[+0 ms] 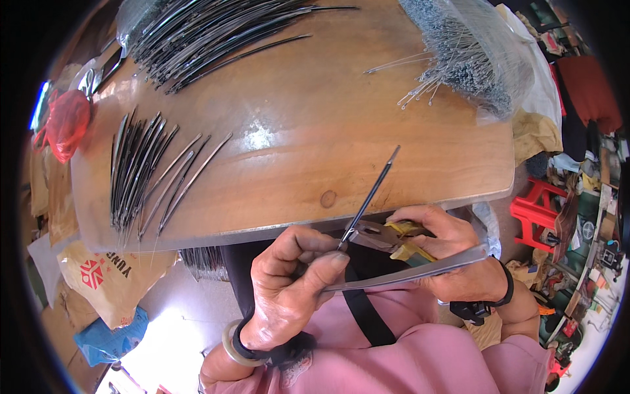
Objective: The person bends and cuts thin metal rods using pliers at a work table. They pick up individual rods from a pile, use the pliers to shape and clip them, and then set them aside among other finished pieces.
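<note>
My left hand [292, 282] pinches a thin dark metal rod [374, 194] between thumb and fingers; its far end slants up over the table's front edge. My right hand [446, 246] is closed round pliers [405, 241] with yellow grips. The plier jaws are at a small bright wire bit [350, 233] beside the rod, by my left fingertips; whether they grip it I cannot tell. A long flat grey strip [413, 268] runs from my left hand across below my right hand; what holds it is partly hidden.
On the wooden table [315, 118] lie a large heap of dark strips [210, 39] and a smaller group [138, 171] at left. Thin wires with looped ends [459, 72] lie bundled in plastic at far right. A red bag [67, 125] hangs left; a red stool [541, 213] stands right.
</note>
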Tool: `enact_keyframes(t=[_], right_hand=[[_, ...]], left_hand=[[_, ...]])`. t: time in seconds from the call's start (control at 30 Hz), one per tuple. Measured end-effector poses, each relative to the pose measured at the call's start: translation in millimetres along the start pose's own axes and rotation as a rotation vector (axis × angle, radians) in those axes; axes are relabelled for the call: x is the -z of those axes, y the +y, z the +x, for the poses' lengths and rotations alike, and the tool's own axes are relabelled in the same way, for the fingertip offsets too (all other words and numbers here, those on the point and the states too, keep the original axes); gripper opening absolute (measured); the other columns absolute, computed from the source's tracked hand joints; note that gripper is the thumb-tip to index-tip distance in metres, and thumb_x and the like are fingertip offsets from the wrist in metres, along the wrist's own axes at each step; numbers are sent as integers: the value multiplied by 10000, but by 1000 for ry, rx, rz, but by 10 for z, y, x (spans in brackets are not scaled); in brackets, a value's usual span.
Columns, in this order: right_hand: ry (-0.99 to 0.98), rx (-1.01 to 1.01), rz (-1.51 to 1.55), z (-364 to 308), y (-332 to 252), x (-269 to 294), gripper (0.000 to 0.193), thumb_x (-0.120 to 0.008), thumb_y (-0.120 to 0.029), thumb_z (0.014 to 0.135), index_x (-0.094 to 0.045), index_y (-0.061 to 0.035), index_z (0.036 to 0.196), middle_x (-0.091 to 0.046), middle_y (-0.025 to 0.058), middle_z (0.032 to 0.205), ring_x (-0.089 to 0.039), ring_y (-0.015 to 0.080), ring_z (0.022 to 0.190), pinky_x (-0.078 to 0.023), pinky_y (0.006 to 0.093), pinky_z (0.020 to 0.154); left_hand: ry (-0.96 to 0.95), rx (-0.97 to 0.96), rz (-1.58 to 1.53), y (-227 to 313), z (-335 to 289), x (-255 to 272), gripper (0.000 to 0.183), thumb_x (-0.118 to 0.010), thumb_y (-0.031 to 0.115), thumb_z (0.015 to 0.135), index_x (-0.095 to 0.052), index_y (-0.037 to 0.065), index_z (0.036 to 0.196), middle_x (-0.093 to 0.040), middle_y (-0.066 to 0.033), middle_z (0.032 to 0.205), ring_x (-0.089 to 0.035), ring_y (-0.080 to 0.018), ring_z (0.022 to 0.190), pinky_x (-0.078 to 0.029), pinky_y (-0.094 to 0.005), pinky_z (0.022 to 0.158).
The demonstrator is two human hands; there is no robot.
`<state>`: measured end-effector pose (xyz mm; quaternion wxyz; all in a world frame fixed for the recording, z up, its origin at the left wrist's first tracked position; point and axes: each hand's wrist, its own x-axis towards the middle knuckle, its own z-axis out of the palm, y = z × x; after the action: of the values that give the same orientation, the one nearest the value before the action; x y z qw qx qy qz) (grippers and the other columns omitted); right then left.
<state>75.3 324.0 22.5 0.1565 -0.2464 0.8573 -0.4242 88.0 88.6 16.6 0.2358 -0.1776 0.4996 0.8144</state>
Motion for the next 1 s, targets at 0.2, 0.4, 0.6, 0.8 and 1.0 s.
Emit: enact_keyframes(t=[0.2, 0.4, 0.6, 0.8, 1.0], right_hand=[[-101, 58, -94, -25, 10, -45, 358, -750, -142, 674, -632, 58, 946, -570, 187, 1042, -601, 336, 906, -488, 406, 762], [-107, 228, -232, 289, -103, -21, 370, -732, -199, 706, -578, 58, 923, -503, 165, 872, -581, 305, 746, -470, 401, 619], [21, 263, -220, 783, -63, 386, 279, -702, -162, 795, -628, 28, 984, -550, 165, 925, -596, 333, 761, -499, 386, 654], [96, 342, -898, 1512, 409, 799, 205, -686, -14, 622, -620, 20, 813, -517, 135, 925, -551, 311, 807, -499, 393, 664], [82, 378, -999, 1561, 409, 828, 89, -680, -36, 618, -622, -6, 678, -522, 112, 875, -562, 268, 807, -513, 379, 654]], left_hand=[[56, -10, 137, -16, 13, 19, 80, -625, -72, 874, -576, -11, 895, -578, -3, 694, -462, -22, 566, -339, -177, 484], [100, -98, 124, 221, 41, 140, 120, -624, -42, 839, -532, 22, 880, -571, -42, 658, -437, -69, 456, -297, -205, 388], [329, -306, 404, 535, 75, 707, 77, -606, 1, 865, -555, 28, 916, -558, -26, 688, -424, -60, 468, -287, -192, 408], [595, -845, 1533, 813, 217, 1315, 248, -642, -42, 800, -602, -42, 1045, -605, -128, 914, -587, -249, 851, -457, -331, 820], [455, -729, 1282, 1093, 330, 1171, 291, -658, -9, 774, -625, -30, 1063, -620, -157, 1009, -606, -298, 935, -452, -358, 898]])
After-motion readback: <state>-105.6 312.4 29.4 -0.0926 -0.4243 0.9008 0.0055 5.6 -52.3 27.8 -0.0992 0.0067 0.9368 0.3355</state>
